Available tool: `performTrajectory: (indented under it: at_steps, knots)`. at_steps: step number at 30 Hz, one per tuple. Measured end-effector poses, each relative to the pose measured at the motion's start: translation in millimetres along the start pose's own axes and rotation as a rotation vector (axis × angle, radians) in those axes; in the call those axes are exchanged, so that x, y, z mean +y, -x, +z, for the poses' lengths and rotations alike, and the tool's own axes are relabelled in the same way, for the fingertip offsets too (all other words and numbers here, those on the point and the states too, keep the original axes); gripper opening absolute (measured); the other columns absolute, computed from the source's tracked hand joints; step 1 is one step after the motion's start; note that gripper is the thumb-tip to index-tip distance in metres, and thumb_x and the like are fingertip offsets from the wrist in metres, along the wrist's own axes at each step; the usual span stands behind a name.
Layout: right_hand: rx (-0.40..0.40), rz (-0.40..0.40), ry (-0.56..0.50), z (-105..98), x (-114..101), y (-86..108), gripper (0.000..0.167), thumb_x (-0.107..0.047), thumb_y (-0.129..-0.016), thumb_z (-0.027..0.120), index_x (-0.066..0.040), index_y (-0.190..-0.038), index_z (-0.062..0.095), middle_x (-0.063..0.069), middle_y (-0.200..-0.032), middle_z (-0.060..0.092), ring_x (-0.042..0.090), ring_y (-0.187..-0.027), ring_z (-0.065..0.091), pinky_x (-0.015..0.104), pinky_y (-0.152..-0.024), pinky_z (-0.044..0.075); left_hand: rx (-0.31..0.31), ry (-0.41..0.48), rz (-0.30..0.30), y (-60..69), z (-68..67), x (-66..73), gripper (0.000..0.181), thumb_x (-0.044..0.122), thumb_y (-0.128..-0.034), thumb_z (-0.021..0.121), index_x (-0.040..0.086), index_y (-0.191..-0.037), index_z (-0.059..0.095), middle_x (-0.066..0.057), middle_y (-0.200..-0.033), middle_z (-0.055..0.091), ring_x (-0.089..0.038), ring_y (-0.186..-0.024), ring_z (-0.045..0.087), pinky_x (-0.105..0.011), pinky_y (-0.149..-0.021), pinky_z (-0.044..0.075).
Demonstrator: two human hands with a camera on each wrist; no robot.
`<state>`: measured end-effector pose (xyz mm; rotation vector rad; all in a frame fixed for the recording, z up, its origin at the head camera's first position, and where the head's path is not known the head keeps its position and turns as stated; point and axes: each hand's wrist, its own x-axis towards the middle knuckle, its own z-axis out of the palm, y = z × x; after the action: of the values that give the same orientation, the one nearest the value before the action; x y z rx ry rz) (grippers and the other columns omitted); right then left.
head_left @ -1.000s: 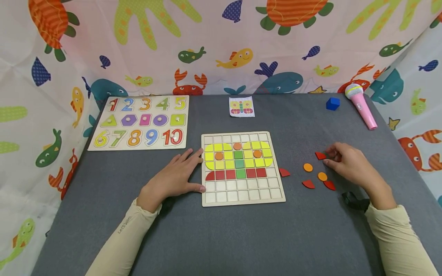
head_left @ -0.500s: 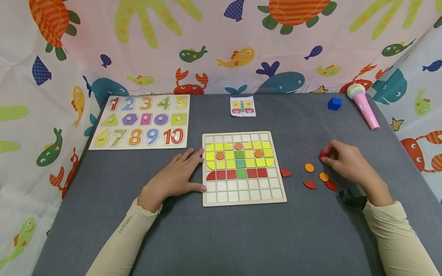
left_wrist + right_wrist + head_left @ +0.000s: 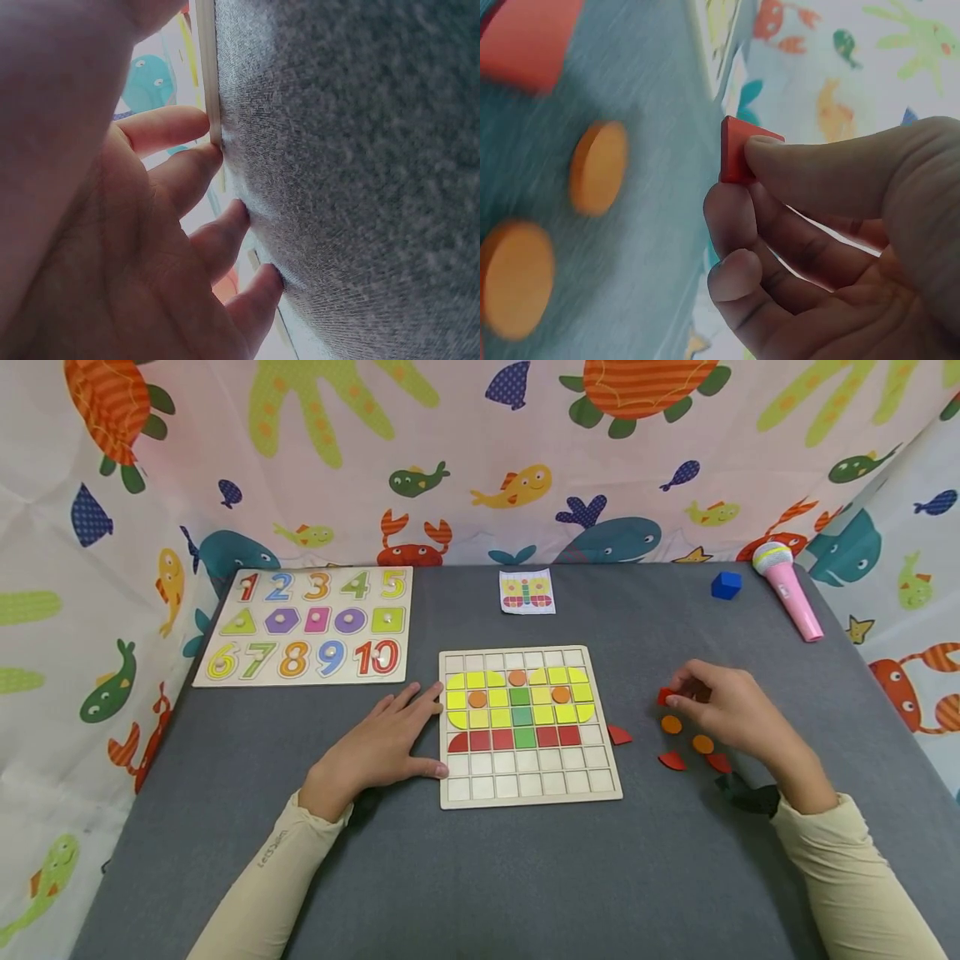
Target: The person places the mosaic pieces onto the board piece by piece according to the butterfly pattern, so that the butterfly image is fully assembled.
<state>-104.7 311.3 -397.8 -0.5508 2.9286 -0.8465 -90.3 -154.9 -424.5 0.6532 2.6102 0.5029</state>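
My left hand lies on the table with fingers spread, its fingertips and thumb touching the left edge of the wooden grid board. Yellow, orange, green and red tiles fill several upper rows of that grid. To the board's right, my right hand pinches a small flat red tile between thumb and fingers. The fingers partly cover this tile, so its full outline is hidden. Close to the right hand lie two orange discs and two red quarter-circle tiles. Another red quarter-circle tile touches or nearly touches the board's right edge.
A wooden number and shape puzzle lies at the back left. Behind the grid board is a small card with a butterfly-like tile pattern. A blue cube and a pink toy microphone lie at the back right.
The right hand has taken hold of the red tile and moved left with it, towards the grid board. The left hand and the board have stayed in place.
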Motion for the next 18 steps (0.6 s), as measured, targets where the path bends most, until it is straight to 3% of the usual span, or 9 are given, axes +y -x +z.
performTrajectory:
  at_steps: [8,18]
  knots:
    - [-0.015,-0.099,-0.022,10.9,-28.8,-7.7,0.014,-0.002,-0.096,0.080,-0.008,-0.105,0.072,-0.004,-0.088,0.067,0.016,-0.078,0.058,0.025,-0.064,0.049,-0.007,0.005,-0.008,-0.4,0.0,0.0,0.098,0.054,-0.0892,0.085,0.010,-0.165,0.040,-0.007,-0.178,0.019,-0.036,-0.164,0.008,-0.057,-0.131,0.009]
    - [-0.079,-0.203,-0.073,35.3,-44.2,-15.4,0.015,0.002,-0.095,0.079,-0.010,-0.103,0.074,-0.007,-0.088,0.068,0.012,-0.078,0.060,0.029,-0.066,0.053,-0.004,0.006,-0.005,0.4,0.0,0.3,0.097,0.053,-0.0893,0.085,0.009,-0.164,0.041,-0.007,-0.178,0.019,-0.036,-0.164,0.008,-0.057,-0.131,0.009]
